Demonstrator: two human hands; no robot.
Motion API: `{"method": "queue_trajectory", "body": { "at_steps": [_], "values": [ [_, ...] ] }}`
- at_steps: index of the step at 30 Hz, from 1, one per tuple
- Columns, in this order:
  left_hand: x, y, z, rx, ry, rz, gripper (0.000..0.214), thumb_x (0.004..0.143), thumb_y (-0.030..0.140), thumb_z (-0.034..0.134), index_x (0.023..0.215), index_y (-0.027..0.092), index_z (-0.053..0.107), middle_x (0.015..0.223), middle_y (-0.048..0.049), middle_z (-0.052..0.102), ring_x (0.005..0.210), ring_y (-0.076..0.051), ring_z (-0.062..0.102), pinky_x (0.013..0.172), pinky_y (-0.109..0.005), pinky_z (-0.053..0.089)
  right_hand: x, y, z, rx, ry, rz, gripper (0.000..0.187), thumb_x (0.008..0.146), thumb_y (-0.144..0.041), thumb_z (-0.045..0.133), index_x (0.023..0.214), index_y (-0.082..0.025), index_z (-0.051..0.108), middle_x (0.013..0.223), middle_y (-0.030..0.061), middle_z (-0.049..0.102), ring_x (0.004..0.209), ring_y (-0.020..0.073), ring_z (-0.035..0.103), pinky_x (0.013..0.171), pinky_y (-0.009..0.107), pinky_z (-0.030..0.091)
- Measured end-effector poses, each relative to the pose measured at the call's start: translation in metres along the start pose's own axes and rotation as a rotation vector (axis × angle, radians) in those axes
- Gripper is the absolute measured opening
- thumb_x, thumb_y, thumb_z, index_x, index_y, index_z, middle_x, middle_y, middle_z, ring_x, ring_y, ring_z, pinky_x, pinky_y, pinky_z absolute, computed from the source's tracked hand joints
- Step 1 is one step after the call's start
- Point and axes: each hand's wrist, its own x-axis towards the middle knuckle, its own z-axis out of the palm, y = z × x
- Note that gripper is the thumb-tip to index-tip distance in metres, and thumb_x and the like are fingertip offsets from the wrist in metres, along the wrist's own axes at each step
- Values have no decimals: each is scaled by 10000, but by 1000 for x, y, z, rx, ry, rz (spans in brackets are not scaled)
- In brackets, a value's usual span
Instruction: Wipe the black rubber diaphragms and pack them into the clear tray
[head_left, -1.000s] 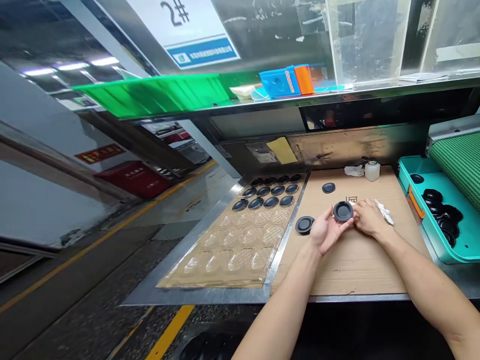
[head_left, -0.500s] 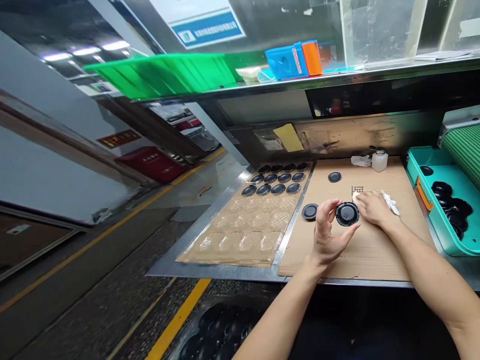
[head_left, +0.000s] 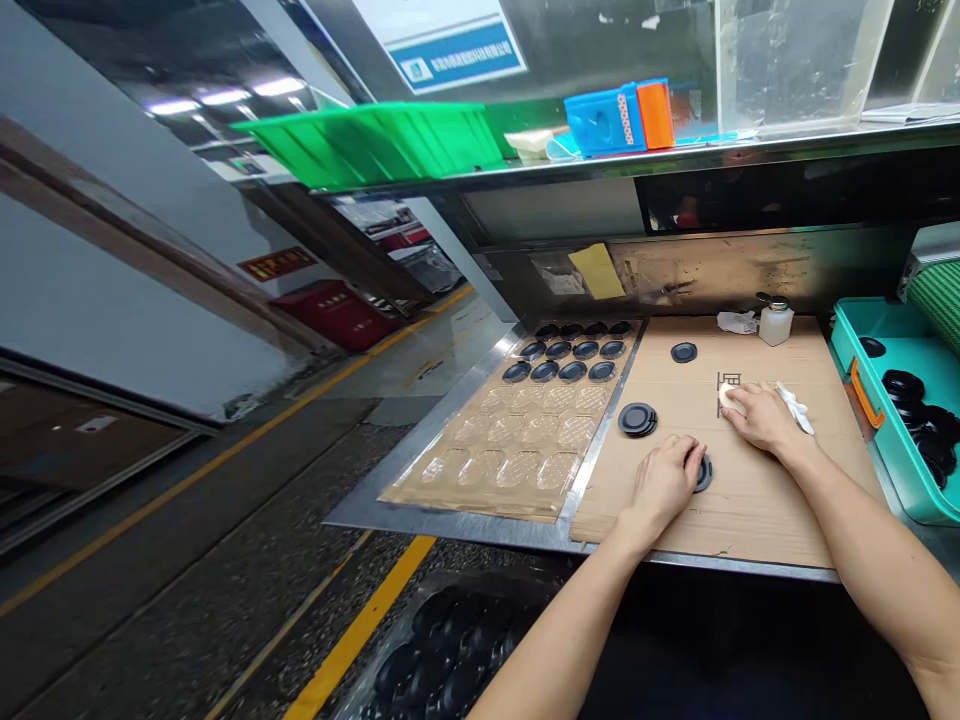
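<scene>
My left hand [head_left: 664, 480] lies palm down on the cardboard sheet [head_left: 757, 500], its fingers curled over a black round cap [head_left: 703, 473] that rests on the sheet. My right hand [head_left: 759, 415] sits further back on the cardboard, fingers closed on a white cloth [head_left: 793, 407] and a small pale pad [head_left: 725, 396]. A small stack of black caps [head_left: 637, 418] lies just left of my hands. One lone cap [head_left: 683, 352] lies farther back.
A clear blister tray [head_left: 510, 440] at left holds several black caps in its far rows. A teal bin [head_left: 870, 400] at right holds more caps. A small white bottle [head_left: 774, 322] stands at the back. Below the table edge is a container of black caps [head_left: 442, 665].
My left hand held the cap up between both hands, turned it, then lowered it onto the cardboard. My right hand let go of the cap and stayed on the sheet with the cloth.
</scene>
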Motion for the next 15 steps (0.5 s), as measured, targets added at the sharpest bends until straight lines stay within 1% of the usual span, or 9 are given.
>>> {"method": "queue_trajectory", "body": {
  "at_steps": [2, 4, 6, 7, 9, 11, 13, 14, 15],
  "values": [
    [-3, -5, -3, 89, 18, -26, 265, 993, 368, 512, 936, 216, 721, 1048, -124, 676, 1029, -274, 643, 936, -439, 519, 0, 0, 1, 1, -10, 4, 330, 984, -415, 551, 1221, -226, 684, 1257, 96, 673, 1163, 277, 532, 1030, 414, 355],
    [-7, -6, -9, 105, 1, -14, 321, 965, 436, 560, 1161, 227, 705, 1296, -152, 606, 1223, -325, 558, 1028, -505, 472, 0, -1, 2, 1, -22, 20, 350, 981, -426, 561, 1252, -236, 674, 1295, 99, 649, 1184, 281, 525, 1052, 439, 354],
    [-11, -5, -17, 85, -148, 58, 553, 865, 506, 695, 1350, 252, 619, 1436, -153, 533, 1336, -358, 473, 1090, -540, 428, 2, -7, -5, 0, -3, 40, 382, 976, -436, 576, 1298, -247, 658, 1387, 111, 591, 1233, 299, 503, 1081, 481, 352],
    [-13, -5, -22, 69, -249, 103, 638, 816, 510, 751, 1384, 263, 597, 1446, -148, 534, 1349, -359, 465, 1104, -536, 422, 2, -12, -12, 3, 30, 44, 396, 974, -433, 585, 1315, -243, 651, 1432, 122, 556, 1261, 312, 490, 1090, 498, 357],
    [-15, -5, -32, 29, -420, 179, 633, 786, 457, 792, 1366, 274, 618, 1388, -134, 590, 1307, -334, 515, 1104, -497, 438, -4, -25, -37, 27, 155, 14, 394, 976, -404, 593, 1311, -210, 658, 1471, 148, 522, 1287, 326, 488, 1081, 501, 397],
    [-12, -11, -45, -2, -478, 225, 558, 806, 388, 776, 1337, 278, 642, 1313, -114, 645, 1245, -301, 572, 1098, -460, 451, -23, -39, -72, 78, 337, -78, 328, 982, -347, 590, 1246, -179, 689, 1418, 158, 571, 1246, 313, 541, 1039, 474, 460],
    [-1, -23, -62, 4, -404, 250, 557, 813, 360, 760, 1347, 273, 632, 1286, -104, 667, 1222, -291, 591, 1105, -461, 442, -60, -52, -106, 141, 549, -195, 247, 982, -263, 584, 1184, -195, 709, 1306, 134, 653, 1164, 274, 614, 1002, 442, 504],
    [8, -32, -72, 23, -336, 247, 570, 810, 359, 755, 1357, 264, 622, 1285, -107, 670, 1223, -294, 590, 1110, -472, 432, -85, -57, -117, 180, 674, -245, 236, 961, -232, 615, 1177, -234, 710, 1262, 101, 681, 1112, 251, 647, 984, 423, 523],
    [18, -41, -80, 49, -259, 228, 584, 811, 357, 745, 1368, 250, 609, 1282, -112, 671, 1226, -298, 587, 1113, -485, 423, -113, -61, -124, 227, 798, -255, 282, 930, -207, 651, 1196, -284, 702, 1205, 64, 706, 1057, 235, 675, 945, 401, 550]
  ]
}}
